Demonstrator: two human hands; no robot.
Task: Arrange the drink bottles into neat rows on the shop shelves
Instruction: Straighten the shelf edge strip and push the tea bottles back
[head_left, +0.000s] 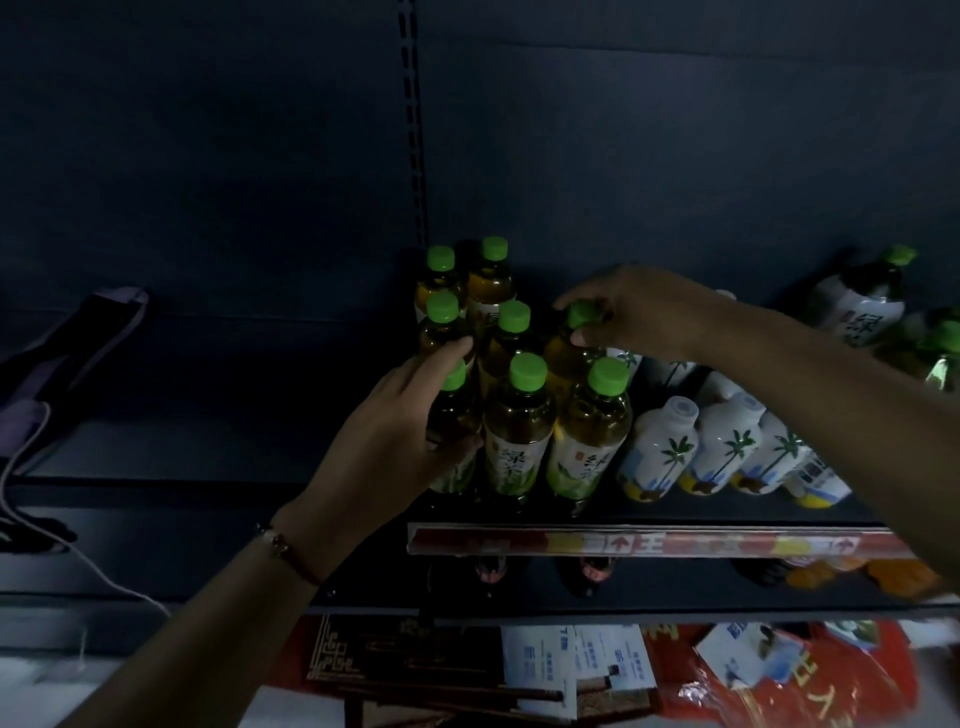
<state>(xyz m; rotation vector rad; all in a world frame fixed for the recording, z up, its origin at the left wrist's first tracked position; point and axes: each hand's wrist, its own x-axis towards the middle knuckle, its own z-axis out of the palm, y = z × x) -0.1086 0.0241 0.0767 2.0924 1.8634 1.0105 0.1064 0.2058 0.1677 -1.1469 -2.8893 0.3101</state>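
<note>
Where the dark shelf (363, 512) meets its red price strip (660, 540) along the front edge, we see a block of green-capped tea bottles (517, 426) standing upright, long axes vertical and caps pointing up, in roughly three files running from the front edge toward the back panel. We note clear plastic walls over amber liquid, ribbed screw caps, and pale paper-like labels. Our left hand (395, 431) wraps its fingers round the front-left tea bottle (454, 431), thumb low on the label. Our right hand (628, 312) pinches the cap of the right-file tea bottle (569, 353), which tilts slightly to the left. Just beside the block, toward the shelf's right end, white palm-tree bottles (665, 447) lean leftward, their long axes slanted. At the far right end, another large tea bottle (865, 301) lies tilted, cap up and to the right. A thin cord bracelet (291, 553) circles the left wrist.
</note>
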